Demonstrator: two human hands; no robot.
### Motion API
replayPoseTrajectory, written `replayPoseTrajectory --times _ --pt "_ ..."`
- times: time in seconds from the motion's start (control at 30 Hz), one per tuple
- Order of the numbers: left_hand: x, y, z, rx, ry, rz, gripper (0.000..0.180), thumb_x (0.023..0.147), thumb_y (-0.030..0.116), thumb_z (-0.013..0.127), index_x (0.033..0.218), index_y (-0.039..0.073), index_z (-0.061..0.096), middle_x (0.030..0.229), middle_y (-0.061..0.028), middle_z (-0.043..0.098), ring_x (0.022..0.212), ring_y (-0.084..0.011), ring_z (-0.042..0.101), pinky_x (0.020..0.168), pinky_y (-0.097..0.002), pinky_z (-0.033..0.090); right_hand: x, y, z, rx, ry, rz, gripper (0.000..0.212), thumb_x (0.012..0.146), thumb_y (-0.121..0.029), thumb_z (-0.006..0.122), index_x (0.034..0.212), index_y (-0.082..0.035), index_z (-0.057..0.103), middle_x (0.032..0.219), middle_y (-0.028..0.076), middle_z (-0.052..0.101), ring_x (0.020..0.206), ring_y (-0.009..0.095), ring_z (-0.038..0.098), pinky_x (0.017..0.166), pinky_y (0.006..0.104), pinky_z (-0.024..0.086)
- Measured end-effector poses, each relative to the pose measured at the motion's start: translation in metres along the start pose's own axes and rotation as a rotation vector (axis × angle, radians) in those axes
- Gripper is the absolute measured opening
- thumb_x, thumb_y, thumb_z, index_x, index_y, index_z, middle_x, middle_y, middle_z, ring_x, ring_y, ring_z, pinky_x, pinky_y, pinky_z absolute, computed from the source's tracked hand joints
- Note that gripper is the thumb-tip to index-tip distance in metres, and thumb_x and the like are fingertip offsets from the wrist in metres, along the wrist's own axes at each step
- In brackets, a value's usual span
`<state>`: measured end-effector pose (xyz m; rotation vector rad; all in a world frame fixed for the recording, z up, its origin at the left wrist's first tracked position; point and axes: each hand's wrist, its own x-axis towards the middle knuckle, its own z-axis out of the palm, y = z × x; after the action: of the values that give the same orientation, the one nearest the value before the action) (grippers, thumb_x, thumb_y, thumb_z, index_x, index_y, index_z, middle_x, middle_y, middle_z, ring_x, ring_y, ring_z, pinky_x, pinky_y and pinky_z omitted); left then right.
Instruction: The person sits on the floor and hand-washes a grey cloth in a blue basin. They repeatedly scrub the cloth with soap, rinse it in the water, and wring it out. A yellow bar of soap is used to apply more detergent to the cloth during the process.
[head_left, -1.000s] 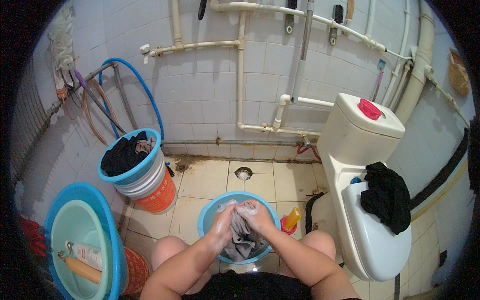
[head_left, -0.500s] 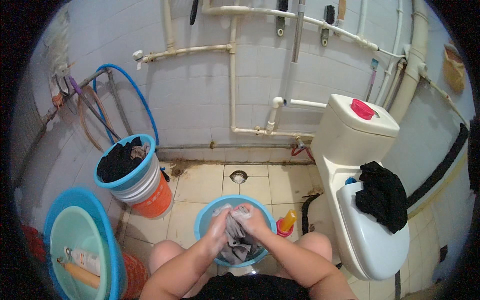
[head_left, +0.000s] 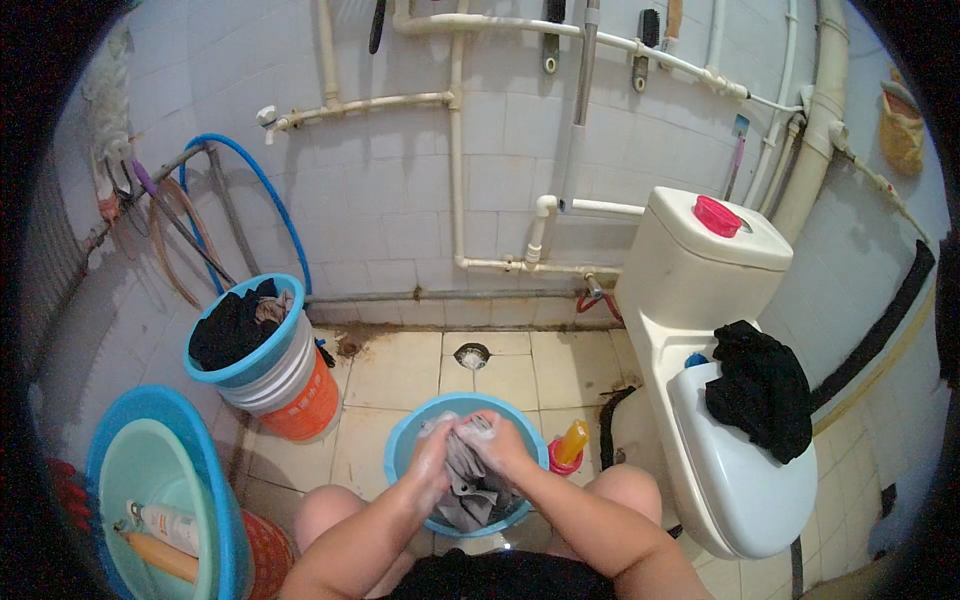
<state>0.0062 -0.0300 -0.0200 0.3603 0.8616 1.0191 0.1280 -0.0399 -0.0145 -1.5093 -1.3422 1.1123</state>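
Note:
A blue basin (head_left: 400, 440) stands on the floor between my knees. Inside it lies a wet grey garment (head_left: 468, 492), part of it bunched up between my hands. My left hand (head_left: 434, 450) is closed on the cloth at the basin's left side, with white suds over its fingers and wrist. Close beside it, my right hand (head_left: 490, 440) grips the same garment, also soapy. The two hands nearly meet above the basin. Their undersides and the lower folds of the garment are partly hidden.
Right of the basin is a yellow-handled brush (head_left: 572, 442) in a pink holder. A toilet (head_left: 745, 500) bears a black garment (head_left: 760, 385). At left stand a clothes-filled blue basin (head_left: 235, 375) on a bucket (head_left: 305, 405) and a green tub (head_left: 120, 450). A floor drain (head_left: 472, 356) lies ahead.
The whole view has shifted slightly. My hands stay together on the grey garment, and its folds in the basin lie a little differently.

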Motion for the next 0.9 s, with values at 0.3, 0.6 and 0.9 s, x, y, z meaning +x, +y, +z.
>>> replayPoseTrajectory --times 0.3,0.6,0.9 --pt "-0.006 0.006 0.005 0.008 -0.006 0.001 0.015 0.091 0.021 0.042 0.093 0.008 0.049 0.092 -0.0094 0.056 0.086 -0.0237 0.057 0.075 -0.0395 0.048 0.001 -0.003 0.002 0.042 -0.013 -0.021 0.029 0.074 -0.028 0.067 0.09 -0.005 0.06 0.081 0.009 0.062 0.075 0.015 0.056 0.071 0.0283 0.046" --pt "0.006 0.0 -0.005 0.006 -0.028 0.001 0.014 0.09 0.021 0.043 0.088 0.01 0.05 0.088 -0.0082 0.057 0.083 -0.0227 0.058 0.075 -0.0394 0.049 0.004 0.004 0.005 0.058 -0.006 -0.041 0.028 0.075 -0.029 0.067 0.089 -0.006 0.06 0.08 0.009 0.063 0.074 0.016 0.058 0.067 0.0296 0.046" --pt "-0.005 0.006 0.007 0.022 0.022 -0.005 0.013 0.09 0.019 0.043 0.083 0.011 0.051 0.084 -0.0054 0.056 0.08 -0.0201 0.058 0.071 -0.0375 0.048 0.002 0.0 0.003 0.031 -0.003 -0.016 0.024 0.075 -0.024 0.067 0.088 -0.005 0.059 0.08 0.005 0.061 0.072 0.012 0.054 0.068 0.0265 0.045"
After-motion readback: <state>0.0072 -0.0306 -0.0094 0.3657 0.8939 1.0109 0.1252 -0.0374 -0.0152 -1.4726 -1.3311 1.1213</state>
